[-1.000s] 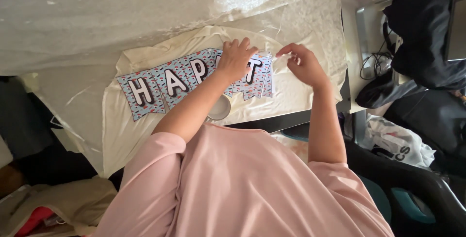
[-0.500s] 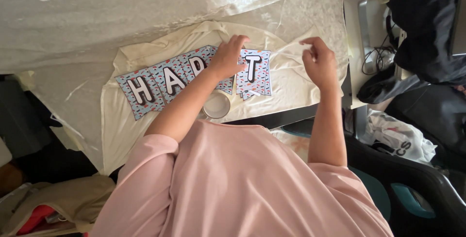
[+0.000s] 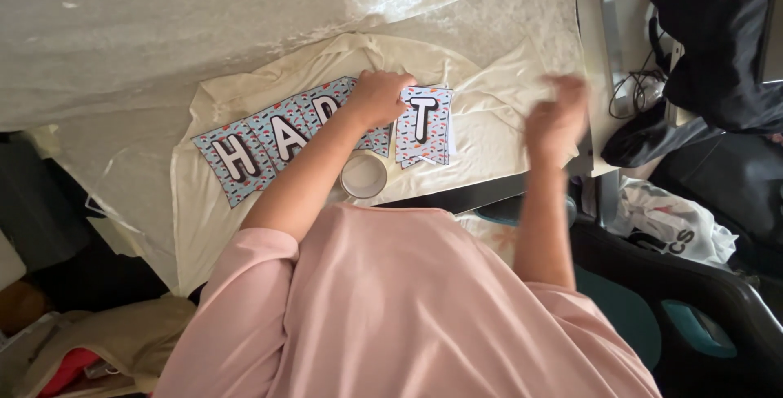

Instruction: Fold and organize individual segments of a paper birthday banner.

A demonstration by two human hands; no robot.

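Left hand (image 3: 377,98) pressed flat, fingers together, on the letter flags (image 3: 285,133); the last flag (image 3: 424,123) lies just right of it. Right hand (image 3: 557,117) blurred, grip cannot be told. Tape roll (image 3: 364,174) nearer the body. Flags best kept pinned, edges aligned.

A pale, shiny cloth (image 3: 245,31) covers the tabletop (image 3: 457,199), lit brightly from above. Dark bags (image 3: 718,47) and cables (image 3: 632,92) crowd the right side, beside a black chair (image 3: 710,300) with teal cushions.
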